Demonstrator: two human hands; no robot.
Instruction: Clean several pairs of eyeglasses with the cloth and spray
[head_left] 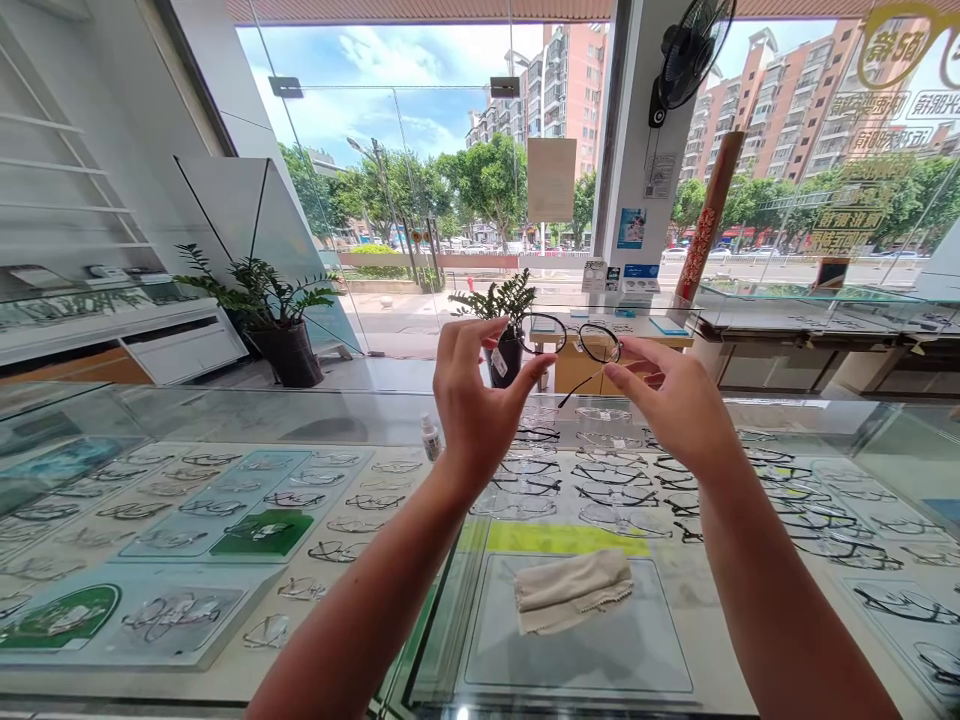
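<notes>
A pair of eyeglasses (600,342) with round dark rims is raised over the far side of the glass counter. My left hand (480,390) pinches its left side between thumb and fingers. On the other side, my right hand (667,395) grips the frame near the right rim. One thin dark temple hangs down below the right lens, and a small white tag shows by my left fingers. Below my hands, a folded beige cloth (574,592) lies on a pale mat (585,665) on the counter.
Under the glass counter top (225,410) lie rows of eyeglasses. A small white spray bottle (430,438) stands beyond my left forearm. Potted plants (285,345) stand by the glass door, and a black fan (690,55) hangs on the pillar.
</notes>
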